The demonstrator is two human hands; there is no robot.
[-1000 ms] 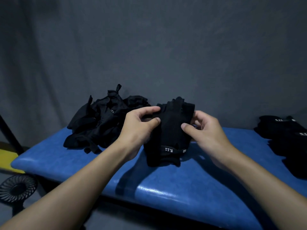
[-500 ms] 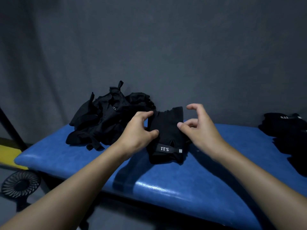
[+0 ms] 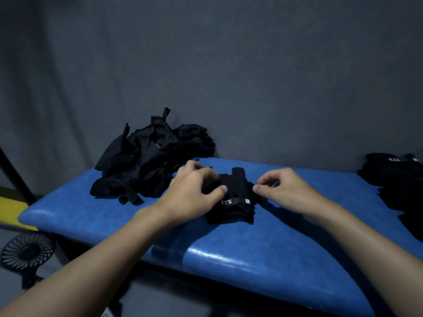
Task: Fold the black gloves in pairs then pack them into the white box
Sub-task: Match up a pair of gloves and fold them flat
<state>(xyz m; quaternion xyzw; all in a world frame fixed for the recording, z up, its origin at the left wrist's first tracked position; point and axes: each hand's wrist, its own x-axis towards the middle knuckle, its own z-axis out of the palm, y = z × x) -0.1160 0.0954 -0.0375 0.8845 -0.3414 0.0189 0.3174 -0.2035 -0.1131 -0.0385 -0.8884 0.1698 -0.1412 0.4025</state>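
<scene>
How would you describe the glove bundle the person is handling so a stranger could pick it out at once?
Find the blue padded bench. At its middle, between a loose glove heap on the left and a stack on the right, lies a small folded black bundle. Only this one has the left hand gripping it.

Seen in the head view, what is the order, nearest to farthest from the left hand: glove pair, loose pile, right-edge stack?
1. glove pair, gripped by the left hand at mid-bench.
2. loose pile, close by, behind and to the left.
3. right-edge stack, far across on the right.
</scene>
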